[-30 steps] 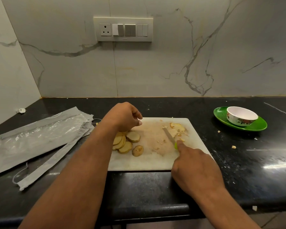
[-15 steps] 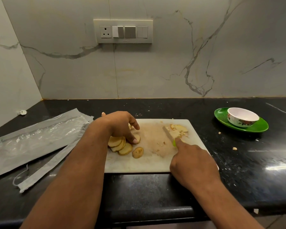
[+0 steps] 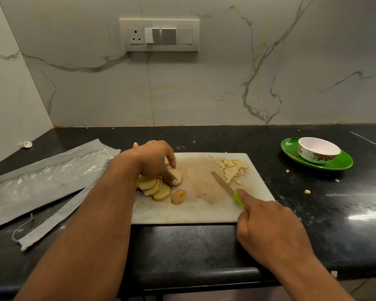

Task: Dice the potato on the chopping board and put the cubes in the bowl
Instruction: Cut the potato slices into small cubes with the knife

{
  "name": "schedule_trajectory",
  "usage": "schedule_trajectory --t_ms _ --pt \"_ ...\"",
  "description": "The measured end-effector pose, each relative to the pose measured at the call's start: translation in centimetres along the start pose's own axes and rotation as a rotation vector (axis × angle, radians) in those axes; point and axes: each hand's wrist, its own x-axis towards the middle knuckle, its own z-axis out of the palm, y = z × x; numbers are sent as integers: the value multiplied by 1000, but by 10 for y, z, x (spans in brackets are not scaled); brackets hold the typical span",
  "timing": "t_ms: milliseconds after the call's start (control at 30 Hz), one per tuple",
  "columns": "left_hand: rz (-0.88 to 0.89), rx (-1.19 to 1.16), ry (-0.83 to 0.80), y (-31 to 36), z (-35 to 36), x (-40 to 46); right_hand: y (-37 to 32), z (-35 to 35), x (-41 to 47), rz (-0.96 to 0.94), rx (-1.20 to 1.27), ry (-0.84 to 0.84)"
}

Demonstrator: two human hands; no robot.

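A white chopping board (image 3: pixel 195 210) lies on the black counter. Several round potato slices (image 3: pixel 154 187) overlap at its left side, with one separate slice (image 3: pixel 178 197) beside them. My left hand (image 3: pixel 155 161) rests on the pile, its fingers curled over the top slice. A heap of cut potato pieces (image 3: pixel 231 169) sits at the board's far right. My right hand (image 3: pixel 267 227) grips a green-handled knife (image 3: pixel 223 186), forefinger along the handle, blade flat on the board and pointing up-left. The white flowered bowl (image 3: pixel 317 149) stands far right, looking empty.
The bowl stands on a green saucer (image 3: pixel 343 162). Grey plastic packaging (image 3: pixel 41 179) lies left of the board. A few potato bits (image 3: pixel 307 191) lie scattered on the counter (image 3: pixel 334 203) between board and saucer. The counter's front edge is close below the board.
My left hand has dropped from above the slices onto the pile, its fingers now over the top slice. The right hand and knife have hardly shifted.
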Motion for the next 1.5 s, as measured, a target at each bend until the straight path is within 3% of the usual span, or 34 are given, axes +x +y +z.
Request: schedule_trajectory --t_ms 233,467,567,833,1500 --pt "39 -88 36 14 -6 -8 8 8 12 0 45 64" --pt "152 -435 325 52 13 -3 11 10 9 -8 90 68" --pt "125 -386 338 68 25 5 11 8 9 -5 112 57" --pt "98 -105 99 53 29 5 11 7 12 -9 112 43" --pt "34 -20 221 65 40 32 -29 1 36 -58 -11 -39"
